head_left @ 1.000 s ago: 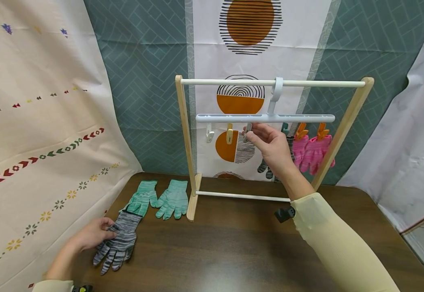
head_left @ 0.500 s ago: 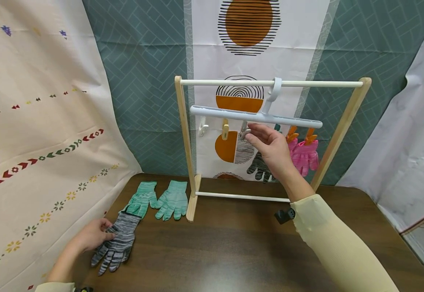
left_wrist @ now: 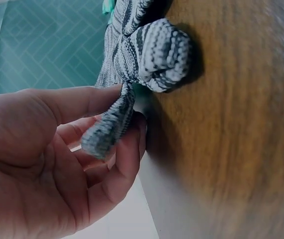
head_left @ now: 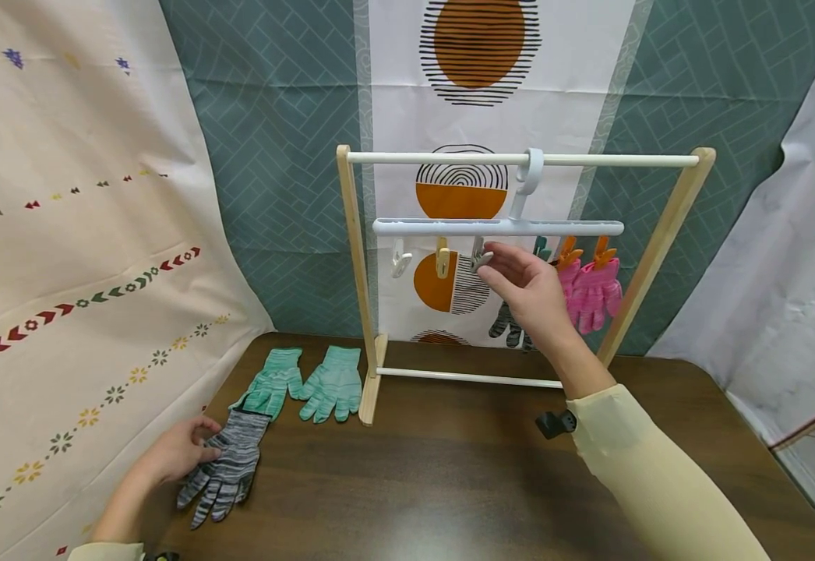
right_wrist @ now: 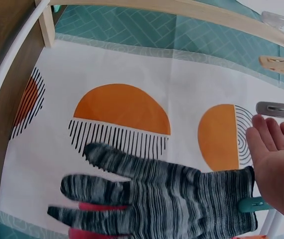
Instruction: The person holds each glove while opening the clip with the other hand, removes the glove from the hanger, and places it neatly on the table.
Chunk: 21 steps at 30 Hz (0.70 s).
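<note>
Nearest, the left hand [head_left: 176, 453] lies at the table's [head_left: 449, 483] left edge, thumb and curled fingers pinching a finger of the grey glove [head_left: 225, 466] that lies flat on the wood. Just beyond it, touching its cuff, two green gloves [head_left: 305, 382] lie side by side beside the foot of the wooden rack [head_left: 357, 273]. Further back, the right hand [head_left: 530, 294] is raised to the white hanger [head_left: 499, 227] hooked on the rack's top rail, its fingers loosely spread with the fingertips [head_left: 490, 263] at a grey clip [head_left: 478, 255]; they do not squeeze it. Behind that hand another grey glove [right_wrist: 172, 199] hangs from a teal clip [right_wrist: 251, 203], and pink gloves [head_left: 593, 292] hang from orange clips [head_left: 586, 253] at the hanger's right end.
</note>
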Tool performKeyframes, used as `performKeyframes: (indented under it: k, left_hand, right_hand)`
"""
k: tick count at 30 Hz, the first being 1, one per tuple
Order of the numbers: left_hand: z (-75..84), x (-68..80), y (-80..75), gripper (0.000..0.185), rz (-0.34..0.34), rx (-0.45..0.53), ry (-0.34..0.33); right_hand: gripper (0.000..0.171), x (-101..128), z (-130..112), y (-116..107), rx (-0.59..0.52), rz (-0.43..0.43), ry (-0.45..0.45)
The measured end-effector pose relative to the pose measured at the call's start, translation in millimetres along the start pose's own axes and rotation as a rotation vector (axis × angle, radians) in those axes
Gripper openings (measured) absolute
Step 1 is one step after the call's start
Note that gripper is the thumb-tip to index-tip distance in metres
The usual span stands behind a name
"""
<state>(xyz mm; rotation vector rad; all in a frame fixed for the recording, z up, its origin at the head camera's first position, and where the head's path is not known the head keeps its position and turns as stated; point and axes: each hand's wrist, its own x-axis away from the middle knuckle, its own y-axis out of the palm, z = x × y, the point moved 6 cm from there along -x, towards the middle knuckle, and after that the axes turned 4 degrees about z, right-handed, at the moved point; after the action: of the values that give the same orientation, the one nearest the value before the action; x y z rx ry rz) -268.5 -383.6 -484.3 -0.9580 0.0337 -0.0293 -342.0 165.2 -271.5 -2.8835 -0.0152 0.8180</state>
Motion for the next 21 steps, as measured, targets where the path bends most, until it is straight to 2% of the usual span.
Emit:
performKeyframes:
  k: [10, 21]
  left_hand:
    - [2.6, 0.6, -5.0, 0.043, 0.012, 0.016, -0.029]
    - [7.6, -6.5, -6.5, 0.051, 0.008, -0.036, -0.062]
  right_hand:
    - [0.051, 16, 0, -18, 0.038, 0.026, -0.030]
    - [0.050, 36, -3, -37, 0.064, 0.014, -0.066]
